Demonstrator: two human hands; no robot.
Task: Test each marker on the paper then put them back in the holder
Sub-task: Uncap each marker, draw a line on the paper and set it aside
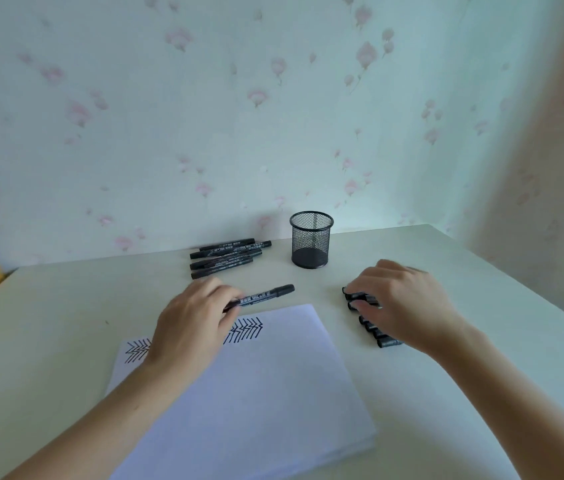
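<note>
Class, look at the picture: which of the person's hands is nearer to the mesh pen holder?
Right. The right hand lies just in front and right of the holder; the left hand, gripping a marker, sits farther off, front-left.

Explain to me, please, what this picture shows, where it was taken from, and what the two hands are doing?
There is no machine here: a person wears a wide-angle camera on the head, looking down at their own bare hands. On the pale table lies a stack of white paper with black zigzag test marks. The left hand holds one black marker. The right hand rests on a row of black markers, fingers curled over the top ones. Further back, a second pile of markers lies beside a black mesh holder, which looks empty.
</note>
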